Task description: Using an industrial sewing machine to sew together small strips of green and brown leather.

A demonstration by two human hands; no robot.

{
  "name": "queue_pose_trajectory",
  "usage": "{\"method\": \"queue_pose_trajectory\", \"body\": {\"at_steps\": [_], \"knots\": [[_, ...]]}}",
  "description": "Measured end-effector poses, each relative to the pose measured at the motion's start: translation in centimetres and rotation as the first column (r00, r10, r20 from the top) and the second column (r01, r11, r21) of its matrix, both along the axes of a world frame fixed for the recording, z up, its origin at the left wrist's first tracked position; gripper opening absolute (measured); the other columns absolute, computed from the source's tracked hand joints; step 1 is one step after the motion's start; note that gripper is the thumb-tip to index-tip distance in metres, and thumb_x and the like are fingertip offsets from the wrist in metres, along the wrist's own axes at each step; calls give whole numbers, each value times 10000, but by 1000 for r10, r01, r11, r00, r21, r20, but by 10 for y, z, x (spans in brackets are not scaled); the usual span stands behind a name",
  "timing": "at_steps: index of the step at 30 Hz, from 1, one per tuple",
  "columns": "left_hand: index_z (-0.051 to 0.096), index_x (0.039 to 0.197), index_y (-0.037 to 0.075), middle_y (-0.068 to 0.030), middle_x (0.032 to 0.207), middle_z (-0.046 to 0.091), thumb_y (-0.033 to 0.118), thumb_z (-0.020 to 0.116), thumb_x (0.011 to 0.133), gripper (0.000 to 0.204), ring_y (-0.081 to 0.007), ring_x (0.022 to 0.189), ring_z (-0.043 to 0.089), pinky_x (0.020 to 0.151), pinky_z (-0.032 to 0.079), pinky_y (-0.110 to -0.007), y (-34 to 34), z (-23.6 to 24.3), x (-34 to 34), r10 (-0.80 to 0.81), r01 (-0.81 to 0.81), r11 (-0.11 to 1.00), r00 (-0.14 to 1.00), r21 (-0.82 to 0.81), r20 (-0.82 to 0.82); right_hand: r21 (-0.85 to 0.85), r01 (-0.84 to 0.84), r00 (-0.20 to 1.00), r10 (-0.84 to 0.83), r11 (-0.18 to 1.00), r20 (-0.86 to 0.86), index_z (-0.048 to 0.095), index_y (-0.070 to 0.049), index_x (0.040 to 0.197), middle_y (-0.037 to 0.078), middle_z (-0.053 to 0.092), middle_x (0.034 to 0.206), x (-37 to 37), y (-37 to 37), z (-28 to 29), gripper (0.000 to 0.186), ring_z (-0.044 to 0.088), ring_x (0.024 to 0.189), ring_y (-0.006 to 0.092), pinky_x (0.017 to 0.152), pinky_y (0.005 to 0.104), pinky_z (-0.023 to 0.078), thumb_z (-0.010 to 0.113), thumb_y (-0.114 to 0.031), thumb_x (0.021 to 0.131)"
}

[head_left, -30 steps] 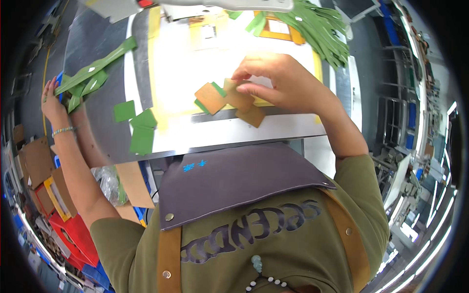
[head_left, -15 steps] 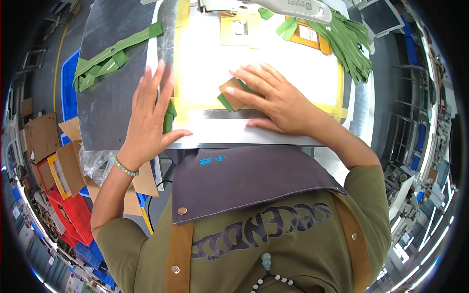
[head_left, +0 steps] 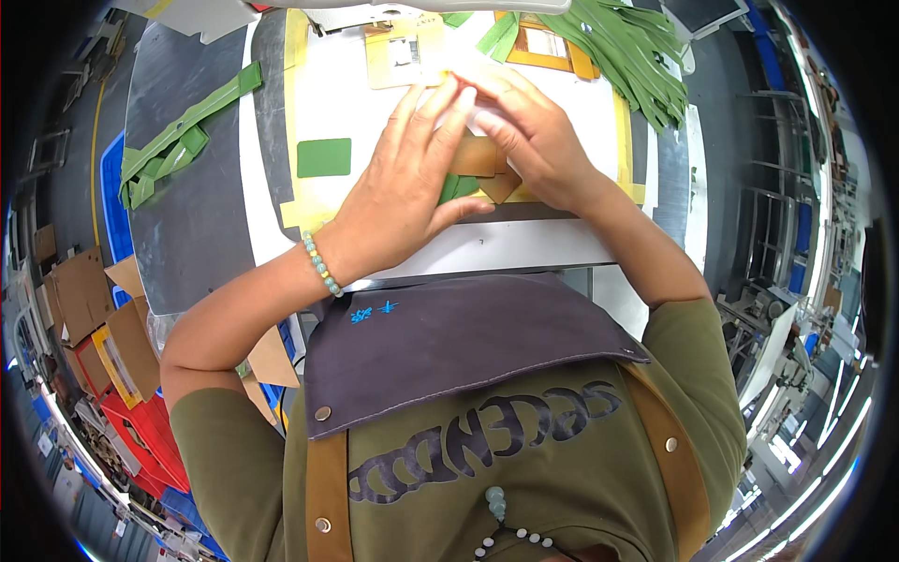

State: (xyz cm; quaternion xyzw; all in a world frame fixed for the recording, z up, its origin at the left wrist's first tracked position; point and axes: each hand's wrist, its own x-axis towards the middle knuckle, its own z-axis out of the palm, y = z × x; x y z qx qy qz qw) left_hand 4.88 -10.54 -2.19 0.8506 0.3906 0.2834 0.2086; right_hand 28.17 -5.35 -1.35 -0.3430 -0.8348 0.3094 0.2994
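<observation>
A: Tan and green leather pieces (head_left: 479,167) sit under both hands, on the white work surface (head_left: 365,103) near the middle of the view.

B: Which way do they run?

A: The tan piece looks like a short rectangle with its long axis running roughly nine to three o'clock, and a pointed tan corner below it aims toward six o'clock. A green edge shows at its seven o'clock side. The hands cover most of the stack, so that axis is my best reading only.

B: And the hands?

A: The left hand (head_left: 403,183) lies flat, palm down, fingers held close together and pointing toward one o'clock, pressing on the pieces. A beaded bracelet (head_left: 321,265) circles its wrist. The right hand (head_left: 532,140) comes in from four o'clock, fingers curled over the far edge of the tan piece, fingertips meeting the left hand's tips at twelve o'clock. Whether it pinches anything underneath, I cannot tell.

B: What lies around them?

A: A green rectangle (head_left: 324,157) lies alone at nine o'clock of the left hand, apart from it. A bundle of green strips (head_left: 627,51) fans out at two o'clock. More green straps (head_left: 178,140) lie on the grey table (head_left: 187,244) at nine o'clock, well apart.
</observation>
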Motion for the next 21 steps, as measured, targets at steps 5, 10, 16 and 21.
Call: {"method": "queue_pose_trajectory", "body": {"at_steps": [5,10,16,21], "knots": [[613,1386,21,-166,1429,597,158,853,847,606,-364,1290,584,1069,489,-413,9,10,-44,112,-110,989,994,96,-17,42,56,998,-56,998,1,632,-14,1414,159,674,1360,11,6,6,434,663,1191,299,1067,391,504,681,-171,1012],[694,1170,13,-85,1071,663,50,843,774,425,-262,996,648,867,518,-350,22,48,-102,169,-184,982,959,-45,-229,131,-177,975,155,976,162,661,-102,1411,153,602,1475,2,1,22,489,582,1289,336,1119,465,443,766,-244,954],[708,1074,-4,-29,930,626,46,791,829,262,-119,834,575,701,430,-265,34,55,-113,109,-215,857,964,-469,-242,205,-488,842,395,849,367,663,-165,1370,62,552,1548,-25,-18,8,494,465,1466,295,1201,572,367,771,-365,931],[730,1021,-31,-70,886,643,33,724,901,136,-172,688,563,642,445,-302,33,50,-97,153,-158,920,987,-357,-44,150,-355,917,312,923,251,721,-130,1235,71,626,1423,-10,-6,24,361,578,1303,312,1087,502,464,760,-329,937]]}}
